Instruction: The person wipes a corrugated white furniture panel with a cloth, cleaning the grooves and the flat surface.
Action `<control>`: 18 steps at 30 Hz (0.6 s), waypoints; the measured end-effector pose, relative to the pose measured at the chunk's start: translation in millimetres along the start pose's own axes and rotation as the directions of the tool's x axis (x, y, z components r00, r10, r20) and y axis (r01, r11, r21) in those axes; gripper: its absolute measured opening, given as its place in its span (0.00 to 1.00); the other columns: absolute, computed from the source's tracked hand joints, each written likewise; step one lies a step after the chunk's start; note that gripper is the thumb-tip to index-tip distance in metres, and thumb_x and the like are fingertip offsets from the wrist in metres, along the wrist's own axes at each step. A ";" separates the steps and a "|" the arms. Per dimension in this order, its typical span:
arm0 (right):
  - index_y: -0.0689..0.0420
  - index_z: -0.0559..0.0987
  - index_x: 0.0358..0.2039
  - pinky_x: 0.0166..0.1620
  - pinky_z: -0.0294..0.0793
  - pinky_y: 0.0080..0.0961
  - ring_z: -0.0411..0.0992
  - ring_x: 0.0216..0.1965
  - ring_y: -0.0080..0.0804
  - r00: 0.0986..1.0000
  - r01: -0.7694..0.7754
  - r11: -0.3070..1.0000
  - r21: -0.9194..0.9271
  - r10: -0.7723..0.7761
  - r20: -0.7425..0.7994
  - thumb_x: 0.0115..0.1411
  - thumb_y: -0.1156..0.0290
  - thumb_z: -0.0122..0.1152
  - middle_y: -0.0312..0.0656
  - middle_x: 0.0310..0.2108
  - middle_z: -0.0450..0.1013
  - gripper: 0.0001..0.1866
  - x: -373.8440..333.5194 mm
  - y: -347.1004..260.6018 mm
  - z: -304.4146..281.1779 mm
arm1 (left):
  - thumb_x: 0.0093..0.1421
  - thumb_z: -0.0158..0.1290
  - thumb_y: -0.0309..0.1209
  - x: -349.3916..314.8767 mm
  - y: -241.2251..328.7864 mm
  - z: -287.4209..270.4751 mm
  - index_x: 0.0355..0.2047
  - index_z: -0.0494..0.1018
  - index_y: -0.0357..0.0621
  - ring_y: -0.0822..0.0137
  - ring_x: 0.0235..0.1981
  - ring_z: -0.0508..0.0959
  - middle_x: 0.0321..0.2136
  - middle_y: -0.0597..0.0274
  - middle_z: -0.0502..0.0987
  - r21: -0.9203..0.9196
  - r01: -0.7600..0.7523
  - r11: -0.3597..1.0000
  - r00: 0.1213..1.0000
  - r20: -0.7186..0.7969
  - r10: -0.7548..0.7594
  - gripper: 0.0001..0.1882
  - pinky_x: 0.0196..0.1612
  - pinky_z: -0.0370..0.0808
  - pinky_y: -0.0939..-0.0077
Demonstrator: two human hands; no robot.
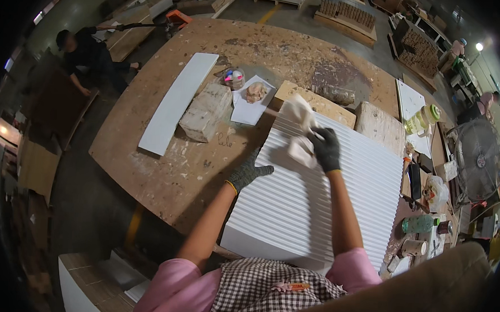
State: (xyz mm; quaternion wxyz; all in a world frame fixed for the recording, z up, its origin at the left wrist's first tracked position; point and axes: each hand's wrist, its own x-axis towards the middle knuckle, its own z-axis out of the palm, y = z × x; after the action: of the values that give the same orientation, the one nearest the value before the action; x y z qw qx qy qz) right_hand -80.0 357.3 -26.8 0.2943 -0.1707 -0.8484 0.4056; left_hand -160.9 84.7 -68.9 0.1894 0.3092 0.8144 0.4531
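In front of me lies a large white panel (364,184) with ribs running across its face. My right hand (325,148), in a dark knitted glove, grips a pale cloth (301,152) over the panel's upper part. The cloth is loose and blurred by motion, and its upper end flops away from me. My left hand (250,170), gloved alike with a yellow cuff edge, lies against the panel's left edge. Its thumb reaches over the ribs and its fingers are stretched out, partly past the edge.
The panel rests on a worn wooden table (164,177). Left of it are a smooth white strip (179,104) and a wrapped block (207,112). Beyond are a jar of markers (233,79) and a paper sheet (248,112). A fan (479,160) stands right; a person (88,57) works left.
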 end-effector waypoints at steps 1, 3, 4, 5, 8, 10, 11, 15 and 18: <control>0.53 0.88 0.35 0.46 0.76 0.38 0.76 0.38 0.47 0.987 -0.009 0.969 -0.246 0.048 0.156 0.50 0.60 0.77 0.50 0.35 0.77 0.15 -3.7 -6.9 -18.7 | 0.52 0.69 0.52 -2.8 -4.7 -10.7 0.73 0.48 0.36 0.51 0.75 0.49 0.73 0.42 0.52 -0.088 0.089 0.992 0.992 0.094 -0.080 0.59 0.74 0.50 0.63; 0.48 0.88 0.31 0.45 0.75 0.41 0.76 0.38 0.48 0.980 0.121 0.958 -0.261 -0.074 0.184 0.44 0.62 0.79 0.48 0.34 0.78 0.12 -18.9 4.4 -31.2 | 0.52 0.69 0.52 -4.8 0.7 -10.5 0.73 0.49 0.36 0.51 0.74 0.50 0.72 0.42 0.53 -0.081 0.078 0.994 0.993 0.090 -0.071 0.59 0.74 0.51 0.62; 0.47 0.88 0.30 0.45 0.75 0.42 0.76 0.37 0.47 0.979 0.164 0.928 -0.333 -0.113 0.168 0.43 0.63 0.79 0.47 0.33 0.78 0.12 -19.8 1.2 -31.9 | 0.52 0.69 0.52 -5.1 5.6 -8.7 0.73 0.49 0.36 0.52 0.74 0.51 0.72 0.42 0.54 -0.071 0.059 0.996 0.995 0.082 -0.053 0.59 0.73 0.52 0.62; 0.47 0.88 0.28 0.44 0.75 0.42 0.76 0.37 0.48 0.972 0.187 0.939 -0.289 -0.134 0.193 0.44 0.64 0.78 0.45 0.32 0.78 0.10 -14.8 -0.3 -22.4 | 0.52 0.69 0.52 -4.1 2.6 -3.5 0.73 0.49 0.36 0.52 0.74 0.51 0.72 0.42 0.54 -0.077 0.055 0.996 0.995 0.091 -0.048 0.59 0.73 0.52 0.62; 0.44 0.88 0.26 0.40 0.74 0.43 0.76 0.35 0.47 0.943 0.281 0.933 -0.223 -0.225 0.246 0.50 0.63 0.72 0.44 0.30 0.78 0.03 7.1 -21.4 49.7 | 0.53 0.69 0.49 -2.8 -17.3 -4.8 0.72 0.51 0.36 0.53 0.71 0.58 0.71 0.44 0.57 0.002 -0.034 0.999 0.999 0.015 0.034 0.56 0.71 0.58 0.62; 0.43 0.87 0.26 0.40 0.74 0.44 0.76 0.35 0.47 0.940 0.287 0.935 -0.210 -0.232 0.249 0.48 0.64 0.72 0.44 0.30 0.77 0.03 18.6 -44.7 95.5 | 0.52 0.69 0.52 -0.4 -29.5 -6.0 0.71 0.53 0.34 0.51 0.69 0.61 0.67 0.41 0.62 -0.074 0.183 0.980 0.969 0.181 -0.168 0.56 0.69 0.60 0.61; 0.45 0.87 0.28 0.41 0.74 0.44 0.76 0.35 0.48 0.947 0.294 0.907 -0.302 -0.234 0.219 0.49 0.64 0.71 0.44 0.31 0.77 0.04 21.2 -44.6 103.1 | 0.53 0.68 0.51 -1.5 -6.3 1.7 0.68 0.58 0.34 0.52 0.64 0.68 0.62 0.43 0.68 -0.242 0.131 0.961 0.983 0.154 -0.096 0.51 0.65 0.66 0.60; 0.49 0.87 0.31 0.44 0.75 0.43 0.76 0.38 0.49 0.958 0.252 0.932 -0.262 -0.202 0.204 0.52 0.62 0.69 0.48 0.34 0.78 0.08 37.0 -73.7 117.8 | 0.53 0.68 0.51 15.1 -10.7 -1.6 0.64 0.63 0.33 0.52 0.56 0.75 0.55 0.42 0.75 -0.156 0.047 0.987 0.979 0.202 -0.015 0.47 0.59 0.71 0.57; 0.51 0.87 0.35 0.45 0.75 0.41 0.76 0.39 0.50 0.996 0.088 0.991 0.105 -0.085 -0.029 0.54 0.58 0.71 0.49 0.35 0.77 0.13 23.4 -71.5 97.0 | 0.52 0.68 0.54 -2.2 -24.7 -2.5 0.64 0.63 0.31 0.50 0.56 0.76 0.55 0.40 0.76 -0.031 -0.012 0.999 0.997 -0.073 0.010 0.50 0.58 0.72 0.57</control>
State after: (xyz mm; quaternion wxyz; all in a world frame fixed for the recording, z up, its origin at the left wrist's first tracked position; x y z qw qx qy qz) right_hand -163.5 268.8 -10.3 0.3305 -0.1229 -0.8286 0.4348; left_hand -169.0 71.8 -88.7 0.1619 0.2937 0.8118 0.4780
